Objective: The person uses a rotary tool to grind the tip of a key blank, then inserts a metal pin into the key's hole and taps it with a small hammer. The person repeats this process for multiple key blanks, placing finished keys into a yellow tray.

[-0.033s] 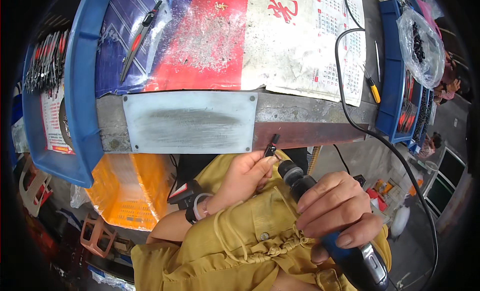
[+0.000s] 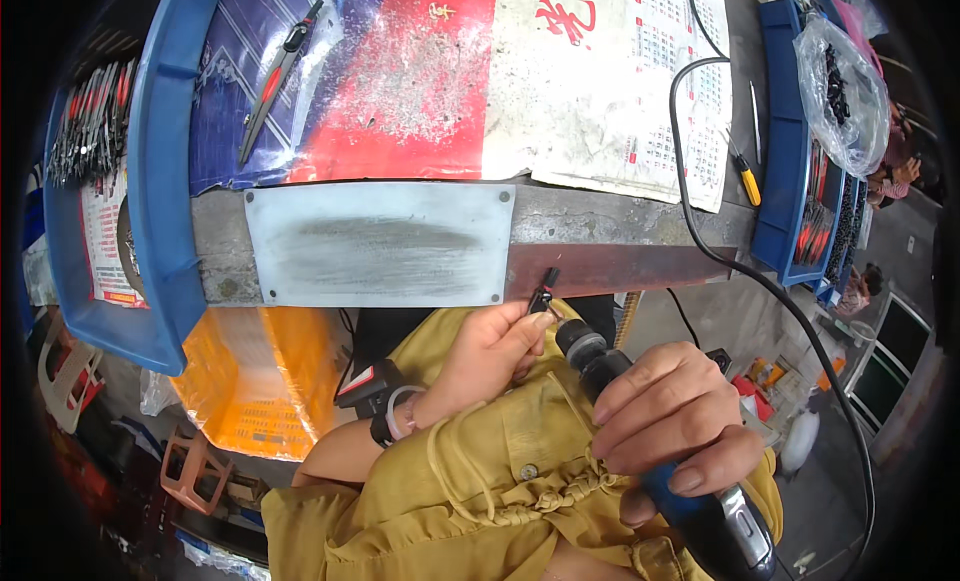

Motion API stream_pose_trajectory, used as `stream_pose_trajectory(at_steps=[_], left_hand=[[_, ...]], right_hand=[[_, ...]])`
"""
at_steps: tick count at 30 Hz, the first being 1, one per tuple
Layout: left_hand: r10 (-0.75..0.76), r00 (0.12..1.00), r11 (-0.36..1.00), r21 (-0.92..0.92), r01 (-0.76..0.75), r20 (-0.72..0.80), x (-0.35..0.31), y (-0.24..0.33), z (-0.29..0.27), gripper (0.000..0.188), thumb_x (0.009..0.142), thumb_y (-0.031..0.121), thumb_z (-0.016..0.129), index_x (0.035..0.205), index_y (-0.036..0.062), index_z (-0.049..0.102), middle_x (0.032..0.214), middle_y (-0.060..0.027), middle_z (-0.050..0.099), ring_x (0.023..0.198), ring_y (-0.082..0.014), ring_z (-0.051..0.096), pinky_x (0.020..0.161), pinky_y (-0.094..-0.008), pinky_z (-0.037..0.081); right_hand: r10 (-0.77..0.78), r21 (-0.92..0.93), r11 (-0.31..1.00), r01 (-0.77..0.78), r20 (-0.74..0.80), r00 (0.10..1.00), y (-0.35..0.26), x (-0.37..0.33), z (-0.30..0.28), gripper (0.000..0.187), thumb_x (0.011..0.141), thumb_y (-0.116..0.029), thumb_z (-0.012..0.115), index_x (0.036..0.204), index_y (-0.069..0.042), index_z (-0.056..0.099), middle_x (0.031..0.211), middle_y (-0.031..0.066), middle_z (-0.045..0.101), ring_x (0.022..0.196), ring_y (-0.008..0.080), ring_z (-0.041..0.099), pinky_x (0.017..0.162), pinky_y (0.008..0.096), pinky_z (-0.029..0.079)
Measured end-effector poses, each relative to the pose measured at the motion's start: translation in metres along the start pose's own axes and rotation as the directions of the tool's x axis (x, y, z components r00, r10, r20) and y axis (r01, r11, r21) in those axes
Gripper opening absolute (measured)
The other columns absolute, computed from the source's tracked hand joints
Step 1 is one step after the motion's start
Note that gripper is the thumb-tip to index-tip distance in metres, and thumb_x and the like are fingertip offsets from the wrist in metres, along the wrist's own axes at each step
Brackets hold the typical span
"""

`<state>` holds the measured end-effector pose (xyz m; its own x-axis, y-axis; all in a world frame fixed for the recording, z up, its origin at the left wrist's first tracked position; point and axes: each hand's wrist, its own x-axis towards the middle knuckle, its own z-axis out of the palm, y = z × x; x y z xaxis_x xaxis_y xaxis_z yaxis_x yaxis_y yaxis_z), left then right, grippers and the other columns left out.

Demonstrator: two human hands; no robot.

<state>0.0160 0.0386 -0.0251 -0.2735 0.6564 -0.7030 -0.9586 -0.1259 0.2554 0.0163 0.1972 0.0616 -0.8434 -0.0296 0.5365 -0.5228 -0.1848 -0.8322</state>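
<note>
1. The left hand (image 2: 495, 346) pinches a small black part (image 2: 543, 299) between thumb and fingertips, just in front of the bench edge; the part is slim and smooth, its narrow end pointing up.
2. The right hand (image 2: 680, 411) wraps a rounded power tool (image 2: 742, 531) in black and blue plastic, the fingers closed over its barrel. Its ribbed black chuck (image 2: 577, 338) faces the part, and a thin bit reaches toward the pinch — whether it touches, I cannot tell.
3. Beside the hands, a pale rectangular plate (image 2: 380, 206) is fixed at its corners to the bench edge, its middle smeared with dark grey.
4. Above lies a glossy printed sheet (image 2: 400, 101), scuffed and dusted with pale grit, bearing a slender grey-and-red drawing compass (image 2: 272, 83).
5. A smooth black cable (image 2: 800, 306) curves down the right, past a yellow-handled screwdriver (image 2: 748, 181).
6. Blue plastic bins (image 2: 165, 181) flank the bench; creased clear film covers an orange perforated crate (image 2: 265, 381).
</note>
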Motion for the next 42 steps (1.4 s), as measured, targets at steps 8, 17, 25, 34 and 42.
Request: stream_pose_trajectory(at_steps=[8, 17, 25, 34, 42], left_hand=[[0.017, 1.0, 1.0, 0.018, -0.016, -0.021, 0.001, -0.004, -0.001, 0.023, 0.101, 0.02, 0.056, 0.083, 0.0057, 0.059, 0.061, 0.0079, 0.046, 0.05, -0.0005, 0.037, 0.045, -0.0184, 0.027], [0.128, 0.991, 0.988, 0.089, -0.124, -0.048, -0.001, -0.006, 0.001, 0.021, 0.1, 0.017, 0.057, 0.088, 0.001, 0.063, 0.066, 0.0059, 0.052, 0.058, -0.0014, 0.042, 0.051, -0.0188, 0.034], [0.256, 0.964, 0.944, 0.232, -0.233, -0.074, 0.006, -0.022, -0.003, 0.017, 0.098, 0.014, 0.058, 0.097, -0.0012, 0.066, 0.07, 0.0019, 0.057, 0.062, -0.0047, 0.048, 0.057, -0.0217, 0.041], [0.346, 0.935, 0.901, 0.302, -0.311, -0.071, 0.006, -0.025, -0.002, 0.017, 0.098, 0.013, 0.059, 0.1, -0.0019, 0.066, 0.068, 0.001, 0.056, 0.064, -0.004, 0.048, 0.056, -0.0221, 0.041], [0.216, 0.972, 0.958, 0.212, -0.193, -0.089, 0.002, -0.015, 0.001, 0.018, 0.099, 0.014, 0.058, 0.09, 0.0007, 0.066, 0.066, 0.0041, 0.053, 0.06, -0.0035, 0.044, 0.054, -0.0212, 0.038]], right_hand=[[0.018, 0.032, 0.999, -0.018, 0.0, 1.0, 0.001, 0.002, -0.001, 0.031, 0.079, -0.007, 0.08, 0.095, -0.001, 0.054, 0.073, 0.017, 0.067, 0.059, 0.0274, 0.066, 0.056, 0.0379, 0.057], [0.028, -0.031, 0.999, -0.027, 0.005, 1.0, 0.001, 0.004, 0.005, 0.032, 0.075, -0.005, 0.082, 0.087, 0.0, 0.053, 0.072, 0.0181, 0.066, 0.058, 0.0277, 0.065, 0.054, 0.0378, 0.056], [0.065, -0.04, 0.997, -0.066, -0.021, 0.998, 0.004, 0.006, 0.008, 0.032, 0.074, -0.004, 0.082, 0.085, 0.0, 0.053, 0.07, 0.0162, 0.066, 0.057, 0.0271, 0.065, 0.053, 0.0367, 0.056], [0.073, -0.021, 0.997, -0.072, 0.034, 0.997, 0.01, 0.012, 0.002, 0.031, 0.078, -0.007, 0.08, 0.087, -0.001, 0.05, 0.071, 0.0145, 0.066, 0.058, 0.0254, 0.065, 0.052, 0.0344, 0.055], [0.087, -0.053, 0.995, -0.079, 0.168, 0.982, 0.004, 0.011, -0.013, 0.039, 0.081, -0.015, 0.079, 0.098, -0.006, 0.046, 0.081, 0.0147, 0.069, 0.065, 0.0241, 0.07, 0.059, 0.033, 0.058]])
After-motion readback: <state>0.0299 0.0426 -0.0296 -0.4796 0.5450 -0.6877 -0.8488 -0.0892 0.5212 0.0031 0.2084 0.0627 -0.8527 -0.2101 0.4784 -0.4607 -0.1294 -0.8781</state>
